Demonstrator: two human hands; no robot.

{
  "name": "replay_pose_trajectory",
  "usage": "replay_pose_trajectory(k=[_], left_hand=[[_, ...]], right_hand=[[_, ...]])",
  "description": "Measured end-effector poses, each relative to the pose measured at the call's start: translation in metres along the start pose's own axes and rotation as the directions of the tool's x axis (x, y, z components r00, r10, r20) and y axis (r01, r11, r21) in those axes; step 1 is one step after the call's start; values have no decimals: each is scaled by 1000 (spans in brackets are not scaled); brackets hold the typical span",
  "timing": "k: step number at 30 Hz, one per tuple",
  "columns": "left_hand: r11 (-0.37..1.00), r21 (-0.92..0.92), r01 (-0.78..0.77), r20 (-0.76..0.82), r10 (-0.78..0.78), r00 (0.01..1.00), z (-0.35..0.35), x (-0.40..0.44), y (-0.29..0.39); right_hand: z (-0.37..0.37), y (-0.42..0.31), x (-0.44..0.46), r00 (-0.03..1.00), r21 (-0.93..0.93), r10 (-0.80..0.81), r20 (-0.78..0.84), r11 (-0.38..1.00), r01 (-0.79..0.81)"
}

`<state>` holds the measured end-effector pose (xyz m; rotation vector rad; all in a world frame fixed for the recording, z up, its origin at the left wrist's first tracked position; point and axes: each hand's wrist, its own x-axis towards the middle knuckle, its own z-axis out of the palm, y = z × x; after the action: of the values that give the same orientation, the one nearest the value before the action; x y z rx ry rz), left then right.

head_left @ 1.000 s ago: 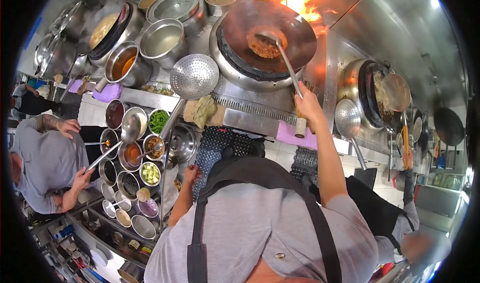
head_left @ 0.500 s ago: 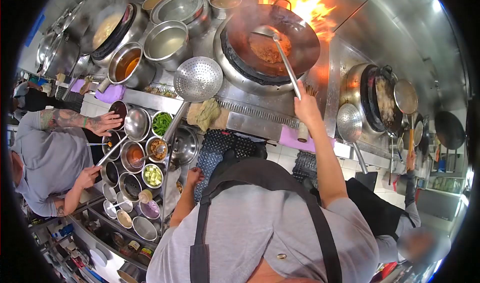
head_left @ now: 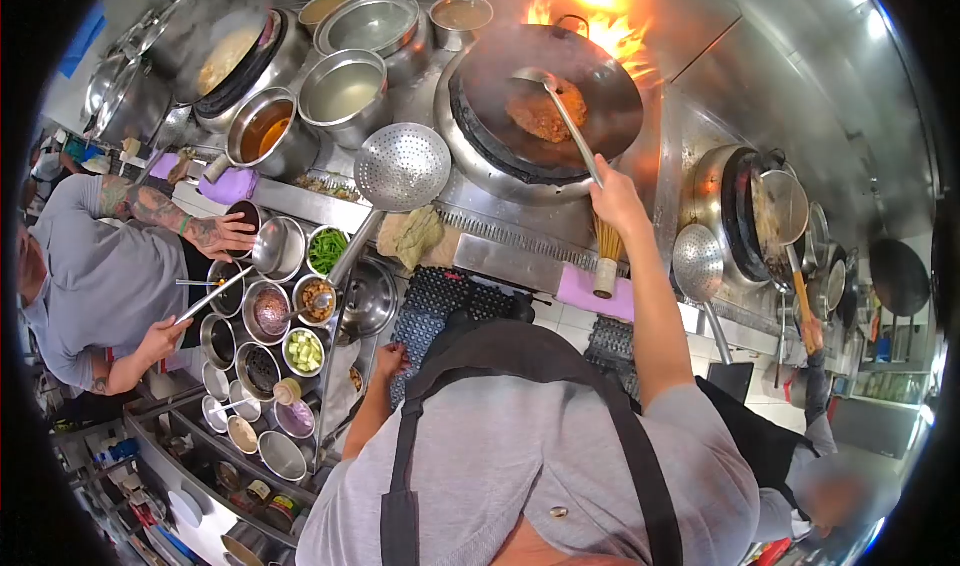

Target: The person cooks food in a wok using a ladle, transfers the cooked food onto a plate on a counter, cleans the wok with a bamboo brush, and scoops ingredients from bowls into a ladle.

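My right hand (head_left: 616, 198) is wrapped round the handle of a metal ladle (head_left: 568, 116), whose bowl rests inside the large wok (head_left: 480, 106). Reddish-brown food (head_left: 548, 112) lies in the wok beside the ladle bowl. Low at my left side is my left hand (head_left: 390, 359), its fingers curled; whether it holds anything is too small to tell. A perforated strainer (head_left: 402, 166) lies left of the wok, and a bamboo brush (head_left: 607, 256) is below my right hand.
Flames (head_left: 615, 38) rise behind the wok. At left, a co-worker's hand (head_left: 160, 344) holds a ladle over bowls of ingredients, among them green vegetables (head_left: 327, 251). Metal pots (head_left: 343, 91) stand left of the wok. Another person holds a strainer (head_left: 784, 206) at a right-hand wok.
The view has shifted slightly. The co-worker at left has reached a hand out across the bowls and moved the ladle. My right hand still grips its ladle, and the flames have changed shape.
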<state>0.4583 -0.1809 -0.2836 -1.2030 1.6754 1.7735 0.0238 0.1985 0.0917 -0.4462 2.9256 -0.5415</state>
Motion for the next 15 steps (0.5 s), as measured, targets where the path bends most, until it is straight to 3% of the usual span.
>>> replay_pose_trajectory(k=[1,4,8,12,13,15], left_hand=[[999,-30,-23,3,23,1000,0,1,-6],[998,-49,-49,22,50,999,3,-4,-7],[998,54,-17,29,15,999,7,-34,20],[998,-37,-47,52,49,997,5,-24,8],[999,-10,-40,47,41,998,7,-21,8],[999,49,-25,31,24,999,5,-17,11]], right_hand=[[2,5,-1,1000,21,-28,-9,999,29],[26,-3,-3,993,-20,119,1,993,-119],[13,12,3,1000,-35,-28,-10,999,27],[23,-1,-10,996,32,83,-19,996,-82],[33,9,-6,1000,42,0,-23,999,1],[19,17,-13,1000,37,-21,-13,999,21]])
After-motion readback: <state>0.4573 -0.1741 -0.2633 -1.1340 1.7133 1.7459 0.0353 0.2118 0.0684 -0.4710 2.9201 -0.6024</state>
